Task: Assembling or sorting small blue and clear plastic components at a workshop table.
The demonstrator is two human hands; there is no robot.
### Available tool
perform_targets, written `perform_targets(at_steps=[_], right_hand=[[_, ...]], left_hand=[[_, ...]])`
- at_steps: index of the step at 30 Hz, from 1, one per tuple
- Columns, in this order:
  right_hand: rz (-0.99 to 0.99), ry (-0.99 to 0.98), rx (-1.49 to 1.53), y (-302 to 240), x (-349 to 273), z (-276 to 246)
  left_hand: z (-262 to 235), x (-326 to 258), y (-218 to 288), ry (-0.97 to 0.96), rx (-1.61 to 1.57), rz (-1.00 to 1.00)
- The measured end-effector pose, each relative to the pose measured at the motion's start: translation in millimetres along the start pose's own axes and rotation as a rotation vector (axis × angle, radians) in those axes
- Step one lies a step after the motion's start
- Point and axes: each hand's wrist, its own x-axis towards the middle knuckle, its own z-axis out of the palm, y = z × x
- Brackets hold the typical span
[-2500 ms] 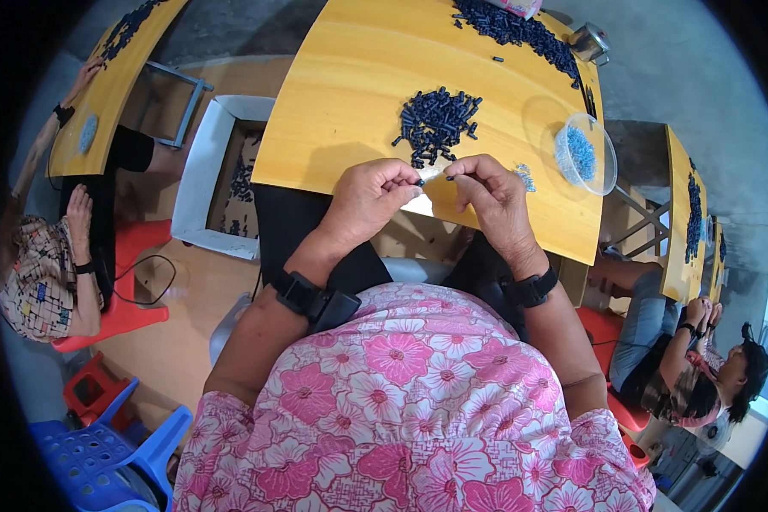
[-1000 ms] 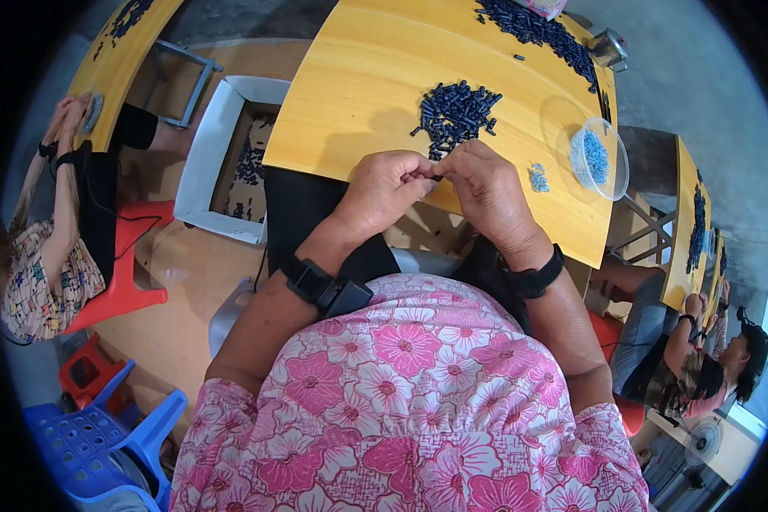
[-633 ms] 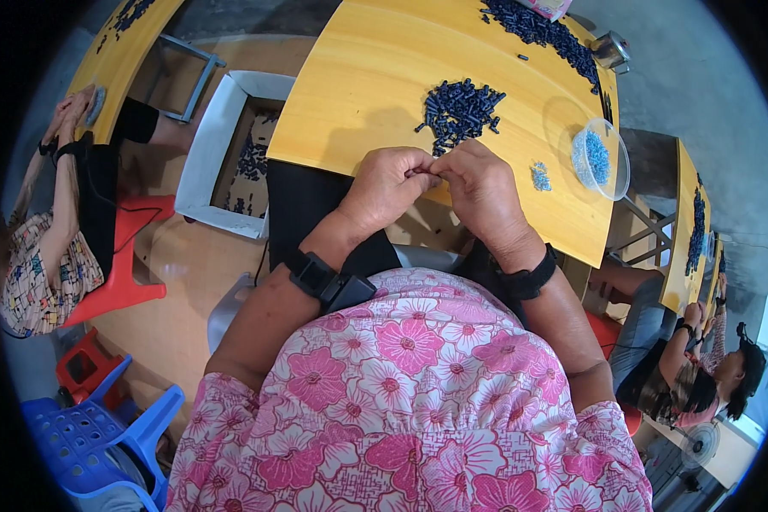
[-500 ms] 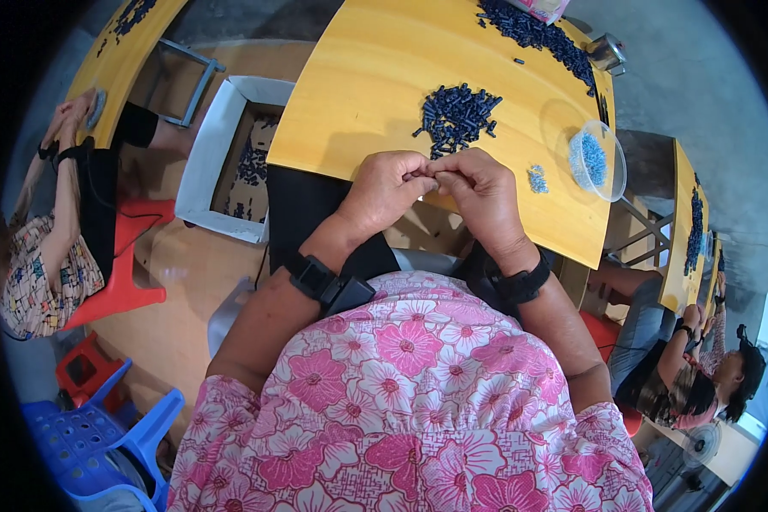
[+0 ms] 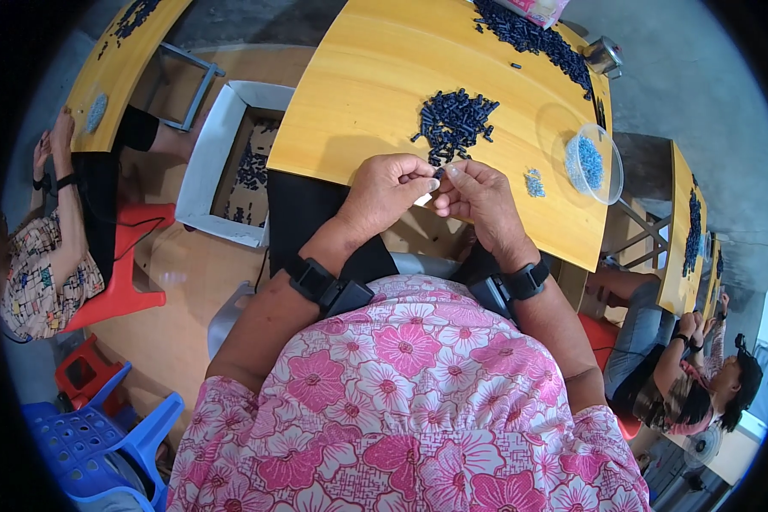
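At the near edge of the yellow table, my left hand pinches a small black tubular piece between thumb and fingers. Right beside it is my right hand, thumb and fingers closed together at the piece's other side; whatever they pinch is too small to make out. Just beyond my fingertips lies a heap of small black tubular pieces. Right of my hands is a little pile of tiny clear-blue parts. A round clear plastic tub holds many more of these.
A larger black heap spreads along the far edge, near a metal cup. Left of the table stands a white box with black pieces inside. People sit at other tables on both sides. A blue plastic stool stands lower left.
My right hand's fingers have shifted slightly right and curled lower, so the black piece now shows between my hands. The person at left has drawn their hands back from a small pile.
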Motion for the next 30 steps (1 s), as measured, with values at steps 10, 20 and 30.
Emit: perform_targets(at_steps=[10,20,30], right_hand=[[0.153,-0.120,-0.063,-12.2,0.4,-0.8],[0.086,-0.187,-0.023,-4.1,-1.4,-2.9],[0.069,-0.207,0.056,5.9,-2.2,-5.3]], left_hand=[[-1.1,-2.0,4.4,-0.002,-0.005,0.060],[1.4,-3.3,3.0,0.050,0.039,0.128],[3.4,-2.3,-2.2,0.063,0.058,0.134]])
